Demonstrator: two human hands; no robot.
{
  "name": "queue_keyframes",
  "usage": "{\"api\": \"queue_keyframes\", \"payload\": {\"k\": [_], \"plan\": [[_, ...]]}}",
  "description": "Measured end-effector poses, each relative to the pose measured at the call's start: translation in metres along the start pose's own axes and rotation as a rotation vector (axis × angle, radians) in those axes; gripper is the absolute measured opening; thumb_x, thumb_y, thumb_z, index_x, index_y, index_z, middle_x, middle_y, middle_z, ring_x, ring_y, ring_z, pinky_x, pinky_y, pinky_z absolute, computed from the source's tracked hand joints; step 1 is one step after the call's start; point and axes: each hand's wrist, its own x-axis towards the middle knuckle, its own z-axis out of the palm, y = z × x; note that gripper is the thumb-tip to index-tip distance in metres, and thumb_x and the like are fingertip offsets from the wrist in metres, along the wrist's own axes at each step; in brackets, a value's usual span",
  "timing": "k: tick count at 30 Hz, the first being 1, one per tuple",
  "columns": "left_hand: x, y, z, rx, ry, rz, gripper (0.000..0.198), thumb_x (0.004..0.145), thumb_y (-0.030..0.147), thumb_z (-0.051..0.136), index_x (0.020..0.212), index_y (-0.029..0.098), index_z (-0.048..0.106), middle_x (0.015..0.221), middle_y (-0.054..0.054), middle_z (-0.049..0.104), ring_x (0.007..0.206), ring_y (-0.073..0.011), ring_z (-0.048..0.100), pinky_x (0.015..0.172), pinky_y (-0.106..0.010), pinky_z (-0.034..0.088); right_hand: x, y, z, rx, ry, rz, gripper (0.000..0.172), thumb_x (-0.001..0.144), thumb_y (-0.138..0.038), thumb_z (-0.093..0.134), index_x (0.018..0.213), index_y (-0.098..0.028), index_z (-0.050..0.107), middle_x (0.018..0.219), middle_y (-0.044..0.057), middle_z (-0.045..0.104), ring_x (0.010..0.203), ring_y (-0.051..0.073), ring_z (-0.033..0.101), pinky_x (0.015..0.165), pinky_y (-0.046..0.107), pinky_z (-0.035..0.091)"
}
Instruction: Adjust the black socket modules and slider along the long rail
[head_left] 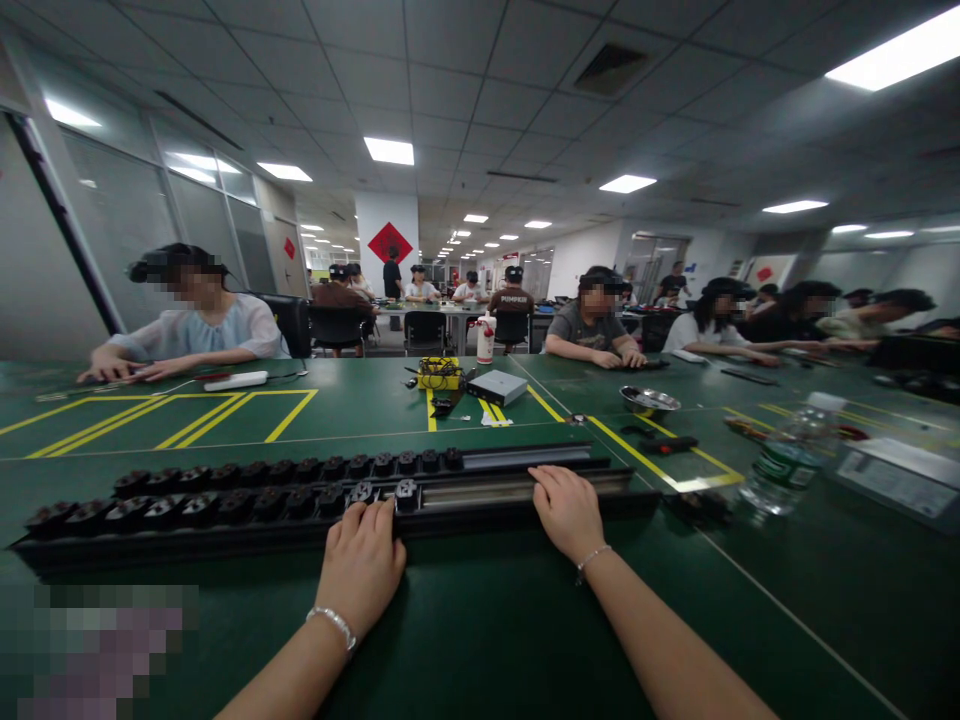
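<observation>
Two long black channel rails lie side by side across the green table, both holding rows of dark, round-topped parts. In the front rail [517, 512], the parts fill the left side, ending with a black part [406, 493] that has a metallic top. My left hand [361, 562] is closed at the front wall by this end part, fingers bent together over the edge; the exact grip is partly hidden. Further right, my right hand [568, 512] curls over the part-free stretch of the same rail, fingers together and thumb hidden. Behind it runs the rear rail [525, 458].
On the right stand a water bottle [795, 455] and a grey box [900, 480]. Farther back are a metal bowl [649, 400], a yellow item with cables [439, 374], a silver box [497, 387] and a white bottle [486, 340]. Several people sit around the tables.
</observation>
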Motion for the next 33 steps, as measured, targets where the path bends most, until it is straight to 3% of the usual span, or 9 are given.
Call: {"api": "queue_keyframes", "payload": {"k": [33], "plan": [[0.0001, 0.002, 0.0008, -0.065, -0.034, -0.061, 0.042, 0.076, 0.024, 0.039, 0.117, 0.016, 0.049, 0.112, -0.008, 0.055, 0.111, -0.0254, 0.036, 0.086, -0.039, 0.031, 0.0, 0.0005, -0.0001, 0.002, 0.009, 0.006, 0.033, 0.083, -0.027, 0.036, 0.106, -0.026, 0.061, 0.111, 0.002, 0.06, 0.105, 0.017, 0.048, 0.087, 0.032, 0.031]]}}
